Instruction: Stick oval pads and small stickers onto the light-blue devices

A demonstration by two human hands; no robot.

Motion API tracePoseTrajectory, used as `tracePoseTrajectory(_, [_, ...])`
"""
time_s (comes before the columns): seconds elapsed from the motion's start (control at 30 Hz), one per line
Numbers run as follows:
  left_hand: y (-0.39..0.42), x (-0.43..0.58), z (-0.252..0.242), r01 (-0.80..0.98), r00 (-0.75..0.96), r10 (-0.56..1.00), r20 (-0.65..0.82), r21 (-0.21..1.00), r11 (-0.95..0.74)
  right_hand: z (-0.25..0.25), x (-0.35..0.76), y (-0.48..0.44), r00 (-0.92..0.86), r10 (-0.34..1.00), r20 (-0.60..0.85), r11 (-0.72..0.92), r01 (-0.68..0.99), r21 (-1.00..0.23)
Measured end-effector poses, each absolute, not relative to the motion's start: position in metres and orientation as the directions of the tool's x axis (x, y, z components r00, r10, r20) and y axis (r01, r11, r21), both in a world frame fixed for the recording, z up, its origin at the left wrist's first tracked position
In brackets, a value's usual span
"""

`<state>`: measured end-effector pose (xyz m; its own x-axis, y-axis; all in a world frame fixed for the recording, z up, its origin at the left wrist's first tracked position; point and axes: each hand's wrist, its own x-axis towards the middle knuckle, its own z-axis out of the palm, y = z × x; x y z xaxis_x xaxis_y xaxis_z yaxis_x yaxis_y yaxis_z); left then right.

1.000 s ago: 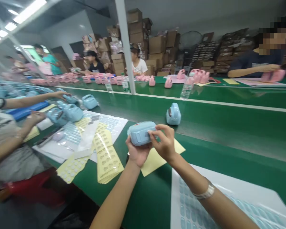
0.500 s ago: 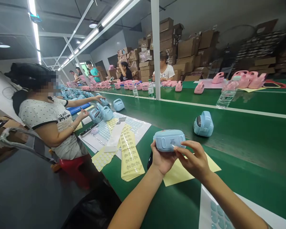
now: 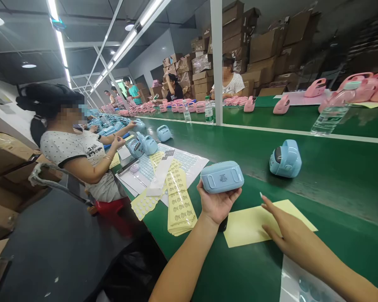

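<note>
My left hand (image 3: 216, 205) grips a light blue plastic device (image 3: 222, 176) from below, its underside with a small label turned toward me. My right hand (image 3: 286, 228) is off the device, fingers stretched out over a yellow backing sheet (image 3: 245, 224) that lies on the green table. A second blue device (image 3: 285, 158) rests on the green conveyor belt to the right of the held one.
Stacked yellow sticker sheets (image 3: 179, 205) and white sticker sheets (image 3: 189, 161) lie left of my hands. A person in a dotted shirt (image 3: 78, 155) sits at the left with more blue devices (image 3: 145, 144). A water bottle (image 3: 332, 113) and pink devices (image 3: 282, 105) stand across the belt.
My right hand has come off the blue device and dropped toward the yellow sheet. The left hand keeps the device raised. The camera has turned left.
</note>
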<state>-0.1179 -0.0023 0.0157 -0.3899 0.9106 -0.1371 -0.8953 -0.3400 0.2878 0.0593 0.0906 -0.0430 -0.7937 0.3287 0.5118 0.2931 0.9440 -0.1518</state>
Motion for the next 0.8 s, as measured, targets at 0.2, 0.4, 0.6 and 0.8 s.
tracePoseTrajectory(0.2, [0.0, -0.122, 0.012, -0.895, -0.39, 0.907, -0.157, 0.298, -0.333, -0.075, 0.058, 0.075, -0.811, 0.261, 0.524, 0.932, 0.354, 0.083])
tracePoseTrajectory(0.4, [0.002, -0.121, 0.011, -0.897, -0.381, 0.905, -0.191, 0.313, -0.311, -0.073, 0.045, 0.065, -0.775, 0.346, 0.529, 0.871, 0.475, 0.126])
tracePoseTrajectory(0.6, [0.002, -0.122, 0.011, -0.9, -0.374, 0.908, -0.188, 0.311, -0.306, -0.066, 0.033, 0.045, -0.781, 0.324, 0.535, 0.89, 0.444, 0.109])
tracePoseTrajectory(0.8, [0.001, -0.122, 0.01, -0.896, -0.367, 0.919, -0.142, 0.318, -0.308, -0.059, 0.032, 0.045, -0.812, 0.39, 0.435, 0.916, 0.392, -0.089])
